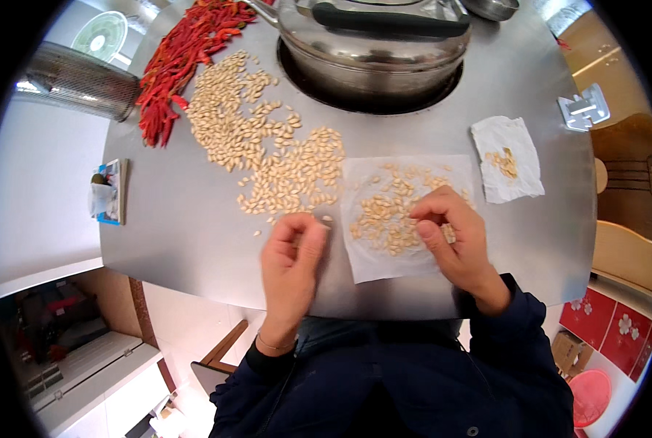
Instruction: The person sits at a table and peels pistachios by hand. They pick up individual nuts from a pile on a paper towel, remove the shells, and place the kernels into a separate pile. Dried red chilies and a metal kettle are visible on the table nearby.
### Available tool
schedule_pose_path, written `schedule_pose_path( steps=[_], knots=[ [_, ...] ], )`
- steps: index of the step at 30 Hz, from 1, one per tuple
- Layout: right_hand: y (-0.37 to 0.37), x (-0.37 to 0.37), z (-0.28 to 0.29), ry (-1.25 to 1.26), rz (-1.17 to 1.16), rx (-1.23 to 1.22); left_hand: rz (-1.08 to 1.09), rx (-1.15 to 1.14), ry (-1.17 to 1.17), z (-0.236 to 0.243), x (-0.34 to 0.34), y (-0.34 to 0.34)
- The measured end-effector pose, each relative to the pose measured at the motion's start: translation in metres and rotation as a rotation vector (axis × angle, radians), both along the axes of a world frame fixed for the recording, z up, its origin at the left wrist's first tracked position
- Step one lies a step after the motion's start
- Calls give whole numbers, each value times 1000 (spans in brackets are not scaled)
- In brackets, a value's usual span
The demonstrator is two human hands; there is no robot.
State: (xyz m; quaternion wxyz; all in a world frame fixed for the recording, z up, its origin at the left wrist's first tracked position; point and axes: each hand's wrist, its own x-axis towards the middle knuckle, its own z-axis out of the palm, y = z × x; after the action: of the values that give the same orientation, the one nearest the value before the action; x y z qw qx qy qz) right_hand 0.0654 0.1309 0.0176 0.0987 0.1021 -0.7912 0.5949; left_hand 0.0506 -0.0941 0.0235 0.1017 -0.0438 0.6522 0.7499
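Pale pumpkin seeds (227, 120) are spread in a wide heap on the steel tabletop. My left hand (289, 266) is closed at the heap's near edge, its thumb against the curled index finger. One seed (327, 218) shows just beyond that thumb tip; whether the thumb touches it, I cannot tell. More seeds (384, 219) lie scattered on a thin white sheet (373, 271) to the right. Over the sheet's right part, my right hand (458, 237) has its fingers curled in a loose pinch. Anything within either pinch is hidden or too small to make out.
A large metal kettle (373, 62) with a black handle sits in the table's round opening. Dried red chillies (187, 58) lie at the far left beside a mesh cylinder (81, 80). A crumpled tissue (523, 179) with yellowish bits and a white plug-like piece (585, 107) are at right.
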Motion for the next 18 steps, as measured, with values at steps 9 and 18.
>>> schedule_pose_path(
  steps=[9, 18],
  knots=[
    [1, -4, 0, -16, -42, 54, 257, -572, 365, -33, -38, -72],
    [6, -4, 5, -3, -89, 45, 281, -378, 373, -34, -52, -75]
  ],
)
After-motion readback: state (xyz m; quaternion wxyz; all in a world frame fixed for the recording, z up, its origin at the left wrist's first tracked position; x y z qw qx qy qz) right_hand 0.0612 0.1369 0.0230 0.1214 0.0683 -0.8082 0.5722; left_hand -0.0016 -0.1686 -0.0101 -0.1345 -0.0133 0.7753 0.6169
